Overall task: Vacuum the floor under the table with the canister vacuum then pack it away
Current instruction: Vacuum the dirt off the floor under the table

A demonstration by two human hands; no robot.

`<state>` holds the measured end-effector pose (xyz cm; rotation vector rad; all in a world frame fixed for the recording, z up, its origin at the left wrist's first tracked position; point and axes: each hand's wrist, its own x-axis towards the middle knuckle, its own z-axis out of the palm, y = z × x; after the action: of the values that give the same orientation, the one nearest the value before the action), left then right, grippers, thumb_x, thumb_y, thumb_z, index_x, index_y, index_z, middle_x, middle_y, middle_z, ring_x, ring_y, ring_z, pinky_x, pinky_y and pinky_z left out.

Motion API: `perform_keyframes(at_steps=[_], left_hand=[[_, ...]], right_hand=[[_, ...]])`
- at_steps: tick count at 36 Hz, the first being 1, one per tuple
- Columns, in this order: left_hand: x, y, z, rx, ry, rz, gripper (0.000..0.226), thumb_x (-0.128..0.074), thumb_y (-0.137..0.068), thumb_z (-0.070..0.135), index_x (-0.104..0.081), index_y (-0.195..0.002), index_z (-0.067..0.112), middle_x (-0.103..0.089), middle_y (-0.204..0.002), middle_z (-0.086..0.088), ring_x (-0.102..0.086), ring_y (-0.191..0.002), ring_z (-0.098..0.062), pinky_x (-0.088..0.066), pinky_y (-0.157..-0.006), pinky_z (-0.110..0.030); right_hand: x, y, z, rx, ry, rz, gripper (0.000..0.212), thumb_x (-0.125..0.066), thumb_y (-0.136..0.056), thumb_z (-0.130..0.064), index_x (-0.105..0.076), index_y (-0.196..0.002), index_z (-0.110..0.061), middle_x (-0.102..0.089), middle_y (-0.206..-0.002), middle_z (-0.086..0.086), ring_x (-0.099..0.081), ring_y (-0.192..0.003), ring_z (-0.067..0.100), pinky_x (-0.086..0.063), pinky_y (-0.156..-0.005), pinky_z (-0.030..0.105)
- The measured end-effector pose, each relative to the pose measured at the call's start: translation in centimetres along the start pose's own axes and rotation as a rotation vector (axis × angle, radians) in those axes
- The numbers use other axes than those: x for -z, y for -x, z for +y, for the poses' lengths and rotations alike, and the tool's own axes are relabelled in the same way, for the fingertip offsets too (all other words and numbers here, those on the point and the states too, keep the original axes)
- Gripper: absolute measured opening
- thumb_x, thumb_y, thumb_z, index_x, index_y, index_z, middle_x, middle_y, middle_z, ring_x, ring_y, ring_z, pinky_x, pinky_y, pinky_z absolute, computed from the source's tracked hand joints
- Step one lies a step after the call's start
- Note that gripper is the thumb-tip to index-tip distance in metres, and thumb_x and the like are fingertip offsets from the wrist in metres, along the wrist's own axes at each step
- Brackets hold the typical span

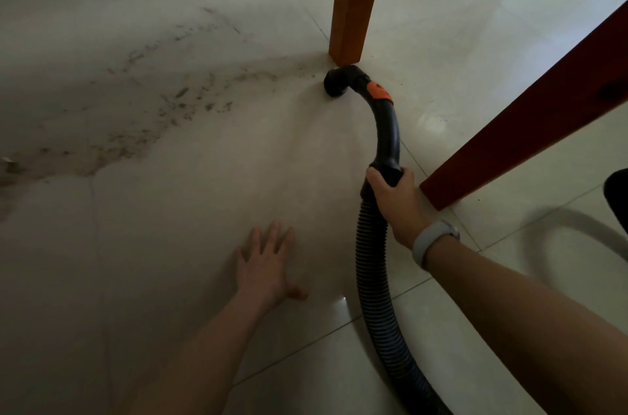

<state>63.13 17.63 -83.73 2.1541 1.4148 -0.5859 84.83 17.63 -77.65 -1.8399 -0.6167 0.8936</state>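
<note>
Head view looks down on a pale tiled floor [190,210] in dim light, with thin grout lines crossing it and a brighter, glossier patch toward the right. A band of dark dust and crumbs [163,105] runs diagonally over the tiles from the left edge up toward an orange-brown wooden table leg [353,0] that stands upright near the top centre. A second, darker reddish leg [523,115] slants in from the right edge, its foot on the floor just beside the right hand [394,197]. That hand is clenched around the black curved handle tube [387,129] of the vacuum, where the ribbed black hose [372,265] joins it; a light grey band [431,241] sits on the wrist. The tube arcs forward to a small black nozzle [334,81] pressed to the floor right at the base of the upright leg, with an orange clip [378,91] just behind it. The hose trails back along the floor to the bottom edge. The left hand [268,265] lies released, fingers spread flat on the tiles, holding nothing.
</note>
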Motion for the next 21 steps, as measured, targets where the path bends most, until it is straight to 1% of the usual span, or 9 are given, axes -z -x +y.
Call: perform_keyframes(at_steps=[1,3,4,8,10,12,15,17,21], left_hand=[[0.0,0.0,0.0,0.0,-0.001,0.001,0.118,-0.071,-0.068,0.062,0.011,-0.15,0.036,0.022,-0.158,0.005,0.017,-0.145,-0.029,-0.01,-0.115,-0.056],[0.1,0.0,0.0,0.001,-0.004,0.005,0.119,-0.071,-0.068,0.063,0.011,-0.15,0.036,0.022,-0.158,0.006,0.017,-0.145,-0.029,-0.01,-0.115,-0.056],[0.1,0.0,0.1,0.001,-0.006,0.005,0.119,-0.071,-0.067,0.063,0.011,-0.15,0.037,0.022,-0.158,0.006,0.017,-0.145,-0.029,-0.01,-0.115,-0.056],[0.0,-0.2,0.0,-0.003,-0.026,0.006,0.12,-0.071,-0.067,0.064,0.012,-0.149,0.037,0.022,-0.157,0.007,0.016,-0.146,-0.03,-0.013,-0.115,-0.056],[0.1,-0.2,-0.1,-0.005,-0.037,0.001,0.12,-0.07,-0.067,0.065,0.013,-0.149,0.037,0.023,-0.157,0.006,0.016,-0.145,-0.03,-0.013,-0.115,-0.056],[0.2,-0.2,0.0,-0.008,-0.037,-0.01,0.12,-0.07,-0.067,0.064,0.012,-0.149,0.036,0.023,-0.157,0.006,0.016,-0.145,-0.03,-0.013,-0.115,-0.056],[0.3,-0.3,-0.1,-0.017,-0.041,-0.013,0.116,-0.069,-0.069,0.064,0.008,-0.15,0.036,0.021,-0.158,0.007,0.015,-0.146,-0.03,-0.014,-0.115,-0.056],[0.4,-0.4,-0.5,-0.033,-0.052,-0.011,0.11,-0.068,-0.072,0.062,0.003,-0.151,0.035,0.017,-0.159,0.007,0.01,-0.147,-0.029,-0.016,-0.116,-0.053],[0.9,-0.3,-2.6,-0.06,-0.043,0.005,0.09,-0.059,-0.084,0.056,-0.01,-0.153,0.026,0.004,-0.161,-0.002,0.0,-0.147,-0.026,-0.017,-0.118,-0.044]], right_hand=[[-0.3,-0.5,-0.3,-0.006,0.005,0.008,0.039,-0.059,-0.091,-0.03,-0.037,-0.118,-0.014,-0.052,-0.088,-0.003,-0.056,-0.075,0.011,-0.05,-0.064,0.026],[-0.8,-1.3,-0.8,-0.031,-0.004,0.01,0.042,-0.06,-0.09,-0.029,-0.037,-0.121,-0.013,-0.051,-0.088,-0.003,-0.056,-0.08,0.016,-0.051,-0.074,0.034],[-1.0,-1.6,-1.1,-0.039,0.006,0.001,0.042,-0.06,-0.09,-0.029,-0.037,-0.12,-0.013,-0.051,-0.088,-0.003,-0.056,-0.081,0.017,-0.05,-0.076,0.035],[-1.0,-2.1,-1.6,-0.012,0.05,-0.03,0.036,-0.061,-0.09,-0.029,-0.037,-0.113,-0.015,-0.051,-0.087,-0.003,-0.054,-0.075,0.011,-0.047,-0.07,0.031],[-0.9,-1.8,-1.6,-0.011,0.051,-0.043,0.037,-0.061,-0.09,-0.027,-0.037,-0.115,-0.014,-0.051,-0.087,-0.004,-0.054,-0.075,0.01,-0.046,-0.068,0.029],[-0.7,-1.1,-1.1,-0.01,0.056,-0.066,0.038,-0.062,-0.089,-0.025,-0.038,-0.117,-0.013,-0.052,-0.089,-0.003,-0.056,-0.078,0.012,-0.048,-0.068,0.03],[-0.3,0.8,-0.2,0.02,0.071,-0.138,0.038,-0.062,-0.089,-0.024,-0.039,-0.117,-0.013,-0.054,-0.091,-0.002,-0.058,-0.079,0.011,-0.049,-0.062,0.023],[-0.1,2.0,0.4,0.037,0.102,-0.183,0.036,-0.062,-0.09,-0.025,-0.038,-0.115,-0.016,-0.055,-0.092,-0.003,-0.058,-0.079,0.009,-0.048,-0.061,0.02],[-0.8,3.8,0.8,0.034,0.145,-0.207,0.038,-0.063,-0.089,-0.027,-0.039,-0.115,-0.016,-0.056,-0.093,-0.002,-0.06,-0.086,0.018,-0.051,-0.073,0.031]])
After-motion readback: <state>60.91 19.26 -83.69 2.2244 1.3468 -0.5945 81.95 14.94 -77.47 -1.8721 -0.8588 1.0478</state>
